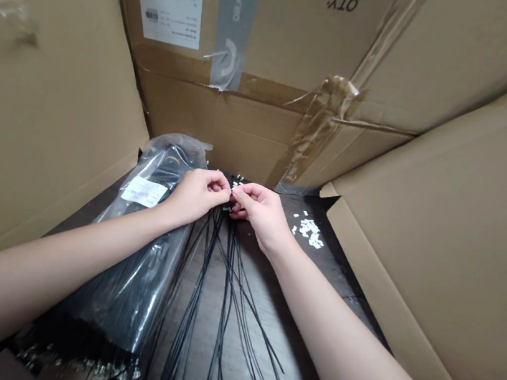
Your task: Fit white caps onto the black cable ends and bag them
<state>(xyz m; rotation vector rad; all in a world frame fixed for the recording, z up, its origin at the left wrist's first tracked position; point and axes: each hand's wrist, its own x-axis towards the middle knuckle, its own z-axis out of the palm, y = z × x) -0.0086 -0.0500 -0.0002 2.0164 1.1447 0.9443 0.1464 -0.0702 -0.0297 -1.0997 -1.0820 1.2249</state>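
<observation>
My left hand (pixel 198 196) and my right hand (pixel 260 211) meet fingertip to fingertip above a dark table (pixel 260 304). Both pinch the near end of a thin black cable (pixel 230 262); a tiny white piece seems to sit between the fingertips. Several more black cables fan out from under the hands toward me. A clear plastic bag of black cables (pixel 138 274) with a white label lies under my left forearm. A small heap of white plastic pieces (pixel 308 231) lies just right of my right hand.
Cardboard walls close in the work spot: a large flap on the left (pixel 33 109), boxes with a shipping label and tape at the back (pixel 262 59), and a slanted sheet on the right (pixel 453 243).
</observation>
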